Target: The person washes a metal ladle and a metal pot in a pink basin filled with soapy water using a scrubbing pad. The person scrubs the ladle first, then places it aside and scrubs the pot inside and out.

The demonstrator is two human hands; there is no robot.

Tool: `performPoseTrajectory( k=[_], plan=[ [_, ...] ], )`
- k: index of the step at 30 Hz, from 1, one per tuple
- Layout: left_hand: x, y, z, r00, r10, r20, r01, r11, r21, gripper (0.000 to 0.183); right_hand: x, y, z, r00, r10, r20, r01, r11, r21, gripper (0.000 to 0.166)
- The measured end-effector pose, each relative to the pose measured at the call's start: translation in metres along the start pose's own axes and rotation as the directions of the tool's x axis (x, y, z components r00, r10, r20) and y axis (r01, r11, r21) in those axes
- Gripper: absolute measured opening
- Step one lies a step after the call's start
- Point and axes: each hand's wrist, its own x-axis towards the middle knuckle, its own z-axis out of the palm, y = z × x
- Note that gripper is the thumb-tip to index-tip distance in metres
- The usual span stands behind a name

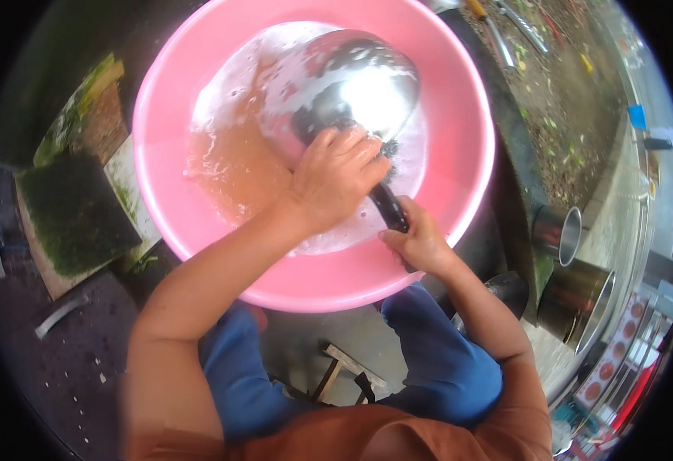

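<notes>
A shiny metal pan (365,75) is tilted in a large pink plastic basin (166,115) in front of me. The basin holds brownish, foamy water (233,167). My right hand (420,239) grips the pan's black handle (388,204) near the basin's near right rim. Pressed against the pan close to that handle is my left hand (342,173), fingers bent. A dark, bristly scouring pad (390,151) shows at the edge of its fingers; the rest is hidden under the hand. Glare covers part of the pan's surface.
To the right, metal pots (573,299) and a metal cup (558,233) lie beside a low ledge. Tools with metal shafts (498,40) rest on soil at the upper right. Mossy slabs (77,219) lie left of the basin. A wooden piece (354,363) is between my legs.
</notes>
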Motion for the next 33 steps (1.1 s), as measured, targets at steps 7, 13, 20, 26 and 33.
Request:
performPoseTrajectory(
  k=[7,13,20,26,33],
  plan=[
    [0.049,-0.016,0.019,0.974,-0.06,0.22,0.07,0.997,-0.037,0.02,0.0,-0.013,-0.019,0.997,0.068,-0.033,-0.071,0.994,-0.08,0.036],
    [0.035,-0.024,-0.023,0.476,-0.803,0.359,0.796,0.219,-0.565,0.022,-0.001,0.004,-0.024,0.999,0.0,-0.038,-0.003,0.997,-0.081,0.034],
    [-0.096,-0.028,0.001,0.839,-0.073,0.539,0.076,0.997,0.017,0.021,-0.002,0.013,-0.023,0.991,-0.13,-0.036,0.113,0.949,-0.293,0.032],
    [-0.087,-0.012,-0.011,0.686,-0.295,0.666,0.401,0.916,-0.007,0.02,-0.01,0.005,-0.019,0.992,-0.126,-0.025,0.106,0.912,-0.397,0.034],
    [0.009,0.041,-0.026,0.911,-0.08,0.405,0.134,0.985,-0.108,0.029,-0.009,0.012,-0.007,0.96,-0.274,-0.065,0.2,0.827,-0.526,0.033]
  ],
)
